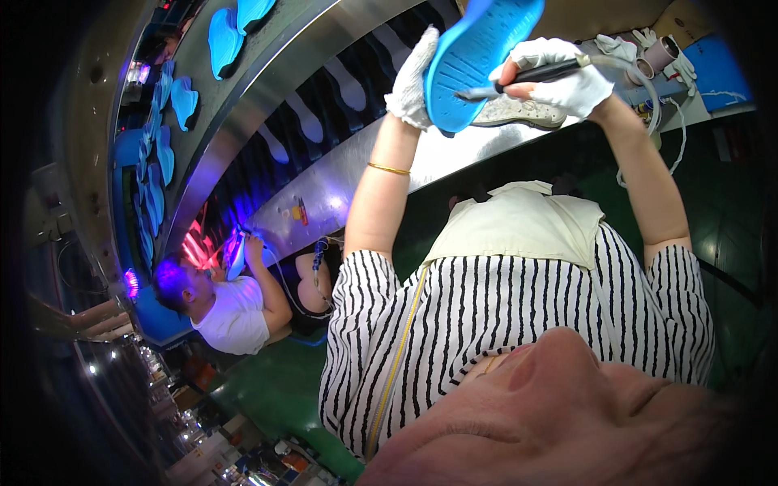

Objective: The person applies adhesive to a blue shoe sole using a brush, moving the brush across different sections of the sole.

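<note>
- The blue sole [468, 66] is held up above the bench [442, 162], its grooved face toward the brush; the left hand [413, 87], gloved, grips it along one edge. A steady hold there should stop it twisting.
- The right hand [571, 91], gloved with bare fingertips, holds the slim brush [551, 71], its tip at the grooves. Light, even strokes out to the rim would likely serve best, with fingertips kept off worked areas.
- The hose [642, 71] trails from the brush; slack helps it not drag.
- Under the sole lies a pale shoe-like piece [523, 115] on the shiny metal bench.
- White gloves [685, 69] lie at the right.
- Leftward, a belt [279, 32] carries more blue soles [225, 42]; a co-worker [231, 316] sits beyond, over green floor [279, 389].
</note>
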The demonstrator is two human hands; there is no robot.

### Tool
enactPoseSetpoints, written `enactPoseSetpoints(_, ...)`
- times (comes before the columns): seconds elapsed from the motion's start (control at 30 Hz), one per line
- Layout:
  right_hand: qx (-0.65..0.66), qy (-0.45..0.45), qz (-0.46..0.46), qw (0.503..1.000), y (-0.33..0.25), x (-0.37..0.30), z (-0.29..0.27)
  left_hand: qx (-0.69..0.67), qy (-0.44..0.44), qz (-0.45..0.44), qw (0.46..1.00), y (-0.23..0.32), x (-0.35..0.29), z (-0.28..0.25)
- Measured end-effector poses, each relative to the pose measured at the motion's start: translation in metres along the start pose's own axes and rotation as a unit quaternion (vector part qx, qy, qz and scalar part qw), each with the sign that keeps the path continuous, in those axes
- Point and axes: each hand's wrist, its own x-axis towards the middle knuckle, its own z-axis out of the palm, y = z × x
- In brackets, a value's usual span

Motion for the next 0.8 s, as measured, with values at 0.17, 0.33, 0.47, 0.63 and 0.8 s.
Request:
enactPoseSetpoints(0.17, 0.015, 0.013, 0.022, 1.0, 0.006, -0.014, 0.054, -0.245, -0.148, 0.052, 0.957, -0.022, 0.005, -0.003)
enactPoseSetpoints(0.33, 0.163, 0.041, 0.076, 0.983, -0.01, -0.005, 0.042, -0.278, -0.124, 0.067, 0.95, -0.029, -0.004, -0.001)
enactPoseSetpoints(0.47, 0.052, 0.146, -0.025, 0.988, 0.012, 0.0, 0.049, -0.3, -0.137, 0.083, 0.94, -0.031, -0.007, 0.004)
enactPoseSetpoints(0.63, 0.134, -0.042, 0.062, 0.988, -0.016, -0.006, 0.064, -0.268, -0.105, 0.088, 0.954, -0.03, -0.019, 0.011)
enactPoseSetpoints(0.8, 0.162, 0.184, -0.027, 0.969, 0.0, 0.008, 0.039, -0.392, -0.101, 0.114, 0.907, -0.046, -0.015, -0.01)
